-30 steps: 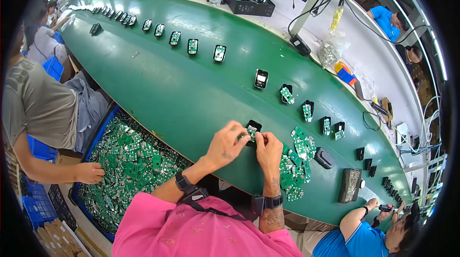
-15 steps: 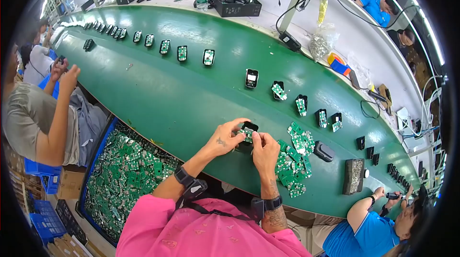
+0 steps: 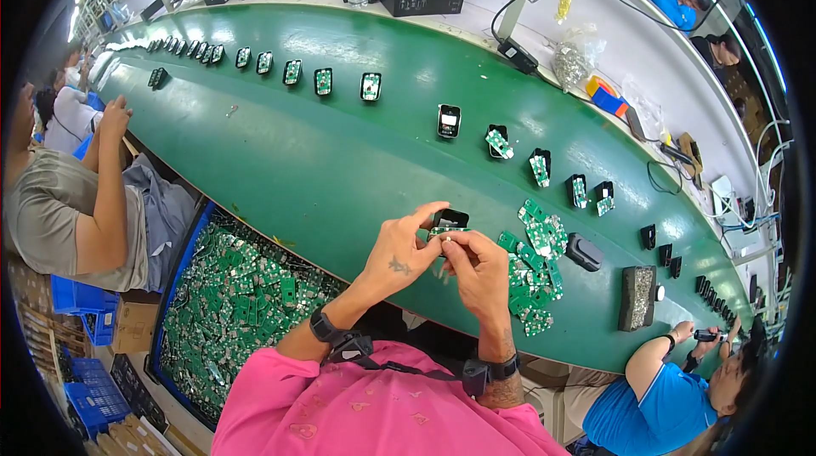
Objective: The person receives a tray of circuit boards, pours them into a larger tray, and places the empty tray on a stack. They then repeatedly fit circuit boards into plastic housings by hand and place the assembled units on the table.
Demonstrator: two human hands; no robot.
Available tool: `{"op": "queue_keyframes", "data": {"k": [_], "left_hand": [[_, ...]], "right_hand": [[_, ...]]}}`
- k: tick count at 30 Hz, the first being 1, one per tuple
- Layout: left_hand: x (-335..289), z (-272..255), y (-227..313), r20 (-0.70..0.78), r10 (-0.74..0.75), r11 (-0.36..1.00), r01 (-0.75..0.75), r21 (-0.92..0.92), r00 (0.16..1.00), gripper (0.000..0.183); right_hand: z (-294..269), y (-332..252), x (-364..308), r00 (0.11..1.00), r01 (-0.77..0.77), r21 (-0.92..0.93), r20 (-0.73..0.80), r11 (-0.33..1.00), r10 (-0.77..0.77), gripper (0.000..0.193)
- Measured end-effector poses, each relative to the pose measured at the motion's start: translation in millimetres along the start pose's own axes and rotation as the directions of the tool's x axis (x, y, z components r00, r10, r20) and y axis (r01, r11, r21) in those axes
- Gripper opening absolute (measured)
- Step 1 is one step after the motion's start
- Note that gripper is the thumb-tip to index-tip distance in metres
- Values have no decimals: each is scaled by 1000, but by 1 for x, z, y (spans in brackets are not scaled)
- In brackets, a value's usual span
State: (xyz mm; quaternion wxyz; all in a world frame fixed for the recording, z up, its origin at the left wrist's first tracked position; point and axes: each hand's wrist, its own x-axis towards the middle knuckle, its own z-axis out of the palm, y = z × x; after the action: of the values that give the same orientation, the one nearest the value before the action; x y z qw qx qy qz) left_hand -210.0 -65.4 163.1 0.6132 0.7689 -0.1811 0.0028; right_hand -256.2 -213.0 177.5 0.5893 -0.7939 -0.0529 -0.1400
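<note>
Over the near edge of the green table, my left hand [image 3: 393,254] is closed around a small black plastic housing [image 3: 450,218], thumb and forefinger at its sides. A green circuit board [image 3: 440,232] shows at the housing's near end, partly hidden by my fingers. My right hand [image 3: 478,273] pinches at the board's edge; a tiny pale piece shows at its fingertips, too small to name. Just right of my right hand lies a loose pile of green circuit boards [image 3: 534,265]. Next to the pile is a dark, rounded case [image 3: 583,252].
Black housings with boards [image 3: 371,87] form a line along the table [image 3: 280,163]. A dark box of small metal parts [image 3: 628,307] stands at right. A blue-rimmed bin [image 3: 174,280] full of boards is at lower left. Co-workers sit left [image 3: 64,218] and right [image 3: 650,413].
My right hand's fingers have shifted on the board, and a pale piece now shows at their tips. My left hand still holds the housing. The view has moved slightly.
</note>
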Motion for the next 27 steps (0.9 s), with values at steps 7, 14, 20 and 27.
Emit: {"op": "queue_keyframes", "data": {"k": [7,14,20,27], "left_hand": [[-11,-3,26,-7,-4,1000,5,11,1000,48],[-27,4,46,-160,155,986,-143,83,975,50],[-31,3,52,-182,279,956,-254,148,943,50],[-32,4,51,-149,282,952,-257,166,948,51]], "right_hand": [[-5,-7,-12,998,67,56,3,996,-67,11],[-6,-26,-22,911,261,-419,-191,870,-365,2],[-13,-38,-22,935,296,-452,-44,842,-353,3],[-19,-40,-22,945,285,-422,-25,861,-326,3]]}}
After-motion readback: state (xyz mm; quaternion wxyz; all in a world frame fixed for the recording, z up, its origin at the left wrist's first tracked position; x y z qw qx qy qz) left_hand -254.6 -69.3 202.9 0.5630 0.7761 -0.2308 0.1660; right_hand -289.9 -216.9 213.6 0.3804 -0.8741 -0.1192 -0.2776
